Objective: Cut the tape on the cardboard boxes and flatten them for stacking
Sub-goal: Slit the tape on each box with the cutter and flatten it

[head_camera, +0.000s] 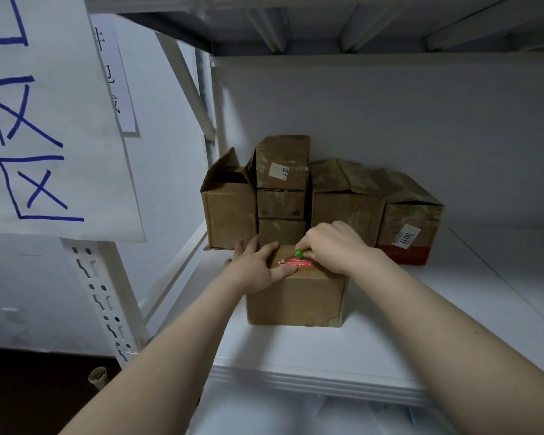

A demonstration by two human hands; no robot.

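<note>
On the shelf (pixel 390 356), near centre, the box (pixel 296 299) is sitting upright and closed, with red tape (pixel 297 264) running across its top. Left hand (pixel 258 268) is pressing flat on the top's left side, fingers straight, thumb lying right at the tape's left end: bracing, not gripping. Right hand (pixel 330 246) is curling tight round a green-tipped cutter (pixel 299 254), with the tip sitting at the tape. The blade is too small to make out.

Reading this as step one: slitting the top seam on this box. Flattening isn't started.

The next move is calling for a shallow, straight draw along the seam, with the left hand holding the box from sliding and the thumb getting clear of the cut line. The bottom seam probably needs cutting too before the box folds flat.

Far boxes (pixel 346 211) are waiting in a cluster against the back wall. The leftmost has its flaps open. Can't tell the tape state on the others.
</note>
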